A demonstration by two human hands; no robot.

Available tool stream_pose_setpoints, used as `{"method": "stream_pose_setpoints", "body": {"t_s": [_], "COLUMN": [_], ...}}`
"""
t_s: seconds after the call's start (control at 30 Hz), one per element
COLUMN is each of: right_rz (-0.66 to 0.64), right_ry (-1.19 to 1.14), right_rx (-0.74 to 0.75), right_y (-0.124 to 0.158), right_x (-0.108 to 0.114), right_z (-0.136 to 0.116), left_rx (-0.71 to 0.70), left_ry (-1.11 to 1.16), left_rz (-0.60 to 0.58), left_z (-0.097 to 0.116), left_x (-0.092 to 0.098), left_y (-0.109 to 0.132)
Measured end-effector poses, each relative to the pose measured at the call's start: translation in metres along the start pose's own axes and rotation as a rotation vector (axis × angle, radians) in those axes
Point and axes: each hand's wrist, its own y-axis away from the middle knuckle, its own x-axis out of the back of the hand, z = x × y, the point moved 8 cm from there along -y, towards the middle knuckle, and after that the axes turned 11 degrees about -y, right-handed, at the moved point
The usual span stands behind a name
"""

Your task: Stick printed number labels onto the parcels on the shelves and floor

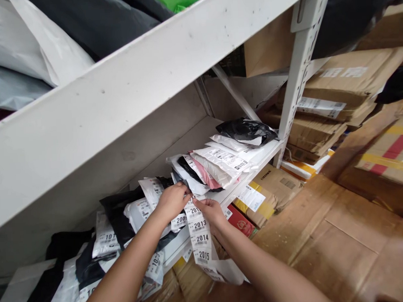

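My left hand [172, 200] is closed in a pinch at the top of a long strip of numbered stickers [200, 238] reading 2013, 2014, 2015, right beside a parcel on the white shelf [236, 185]. My right hand [211, 211] grips the same strip just below, fingers curled round its edge. The strip hangs down in front of the shelf. Around my hands lie white, grey and black mailer bags [218, 161], some bearing numbered stickers such as 2009 [179, 221].
A white upper shelf board [126, 109] slants overhead with more bags on it. Cardboard boxes [332, 96] are stacked at the right, and flattened cardboard [342, 238] covers the floor. More boxes [266, 192] sit under the shelf.
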Motion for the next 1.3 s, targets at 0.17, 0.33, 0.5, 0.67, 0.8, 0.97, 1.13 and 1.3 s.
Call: {"method": "stream_pose_setpoints", "body": {"t_s": [0.17, 0.33, 0.5, 0.67, 0.8, 0.97, 1.13, 1.3], "right_rz": [-0.007, -0.091, 0.017, -0.053, -0.057, -0.064, -0.041, -0.042], "right_ry": [-0.049, -0.044, -0.039, -0.195, -0.195, -0.139, -0.199, -0.198], "right_rx": [-0.013, -0.05, -0.041, -0.172, -0.241, -0.186, -0.138, 0.007], "right_y": [0.005, 0.01, 0.013, 0.03, 0.039, 0.039, 0.049, 0.068], "right_x": [0.0, 0.002, 0.012, 0.007, 0.014, 0.021, 0.025, 0.039], "right_z": [-0.001, 0.001, 0.008, 0.014, 0.014, 0.014, 0.022, 0.024], "left_rx": [0.059, 0.103, 0.169, 0.171, 0.185, 0.17, 0.15, 0.201], "left_ry": [0.006, 0.01, 0.037, 0.095, 0.137, 0.138, 0.146, 0.266], "left_rz": [-0.002, 0.023, 0.022, 0.051, 0.065, 0.107, 0.139, 0.165], "left_z": [0.0, -0.001, -0.005, -0.004, -0.002, 0.002, 0.004, -0.005], "left_x": [0.0, -0.002, -0.002, -0.001, -0.005, -0.006, -0.006, -0.007], "left_y": [-0.001, -0.001, -0.003, 0.001, 0.005, 0.009, 0.012, 0.012]}}
